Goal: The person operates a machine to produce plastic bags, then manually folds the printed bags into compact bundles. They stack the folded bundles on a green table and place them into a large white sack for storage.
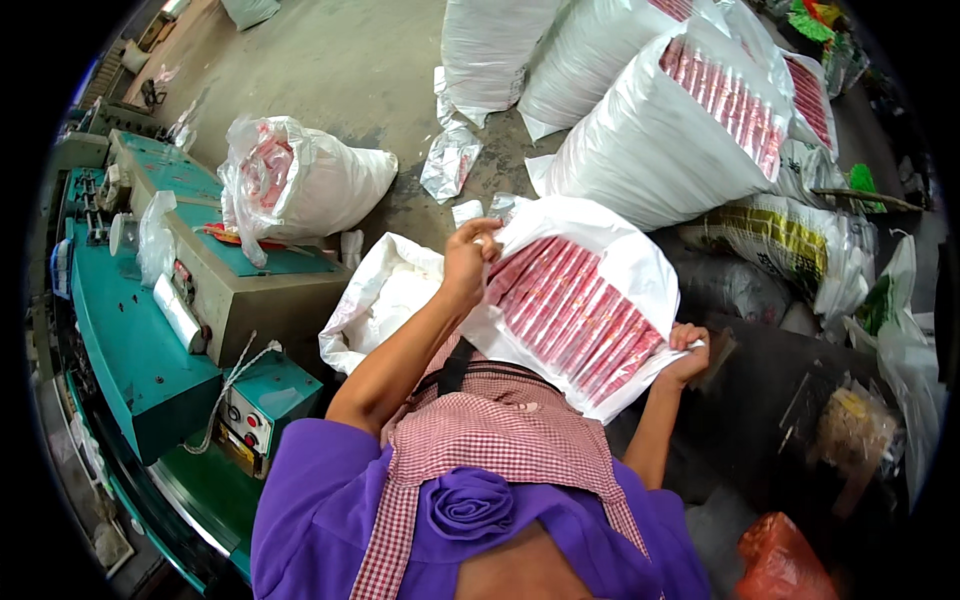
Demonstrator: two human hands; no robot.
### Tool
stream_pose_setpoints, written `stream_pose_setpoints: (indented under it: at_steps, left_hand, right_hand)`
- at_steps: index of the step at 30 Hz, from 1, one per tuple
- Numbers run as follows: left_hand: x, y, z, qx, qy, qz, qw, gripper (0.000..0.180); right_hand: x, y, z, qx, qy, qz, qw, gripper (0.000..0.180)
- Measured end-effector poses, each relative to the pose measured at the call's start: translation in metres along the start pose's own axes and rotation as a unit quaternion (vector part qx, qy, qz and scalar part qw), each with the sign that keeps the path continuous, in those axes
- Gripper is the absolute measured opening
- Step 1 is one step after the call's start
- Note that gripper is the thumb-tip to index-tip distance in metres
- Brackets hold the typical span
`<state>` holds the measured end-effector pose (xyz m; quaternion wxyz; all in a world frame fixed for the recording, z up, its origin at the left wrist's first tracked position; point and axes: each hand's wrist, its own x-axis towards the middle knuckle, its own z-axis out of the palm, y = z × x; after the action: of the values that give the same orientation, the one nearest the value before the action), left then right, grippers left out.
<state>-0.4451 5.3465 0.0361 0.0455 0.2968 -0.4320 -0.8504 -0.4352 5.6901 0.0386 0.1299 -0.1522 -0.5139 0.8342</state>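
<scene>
A white sack (pixel 630 255) stands with its mouth toward me, close against my checked apron. Inside it, red-and-white plastic packets (pixel 575 315) lie in tight rows. The fingers of my left hand (pixel 468 262) are closed on the sack's rim at its left side. On the opposite side, my right hand (pixel 685 355) pinches the rim, lower and nearer to me. Between the two hands the mouth is spread wide. Just left of it, partly behind my left forearm, is another open white sack (pixel 385 300) with white material in it.
Several full white sacks (pixel 630 130) with similar packets stand ahead to the right. A green machine (pixel 150 310) with a control box (pixel 250 425) runs along my left, a tied-up white sack (pixel 310 180) on it. A red plastic bag (pixel 785 560) lies low on the right.
</scene>
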Motion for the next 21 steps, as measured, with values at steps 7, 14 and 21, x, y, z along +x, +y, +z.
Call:
stream_pose_setpoints:
  at_steps: [7, 14, 21]
  left_hand:
    - [-0.079, 0.058, -0.019, 0.079, -0.024, -0.018, 0.996, 0.028]
    - [-0.07, 0.127, -0.008, 0.096, -0.031, 0.019, 0.995, 0.027]
    - [0.05, 0.101, -0.014, 0.157, -0.042, 0.056, 0.985, 0.033]
  right_hand:
    - [-0.052, -0.048, 0.035, -0.009, 0.025, 0.015, 1.0, 0.007]
    - [-0.041, -0.065, 0.076, 0.062, 0.06, 0.076, 0.993, 0.009]
    - [0.043, 0.049, 0.076, -0.039, 0.055, 0.12, 0.99, 0.011]
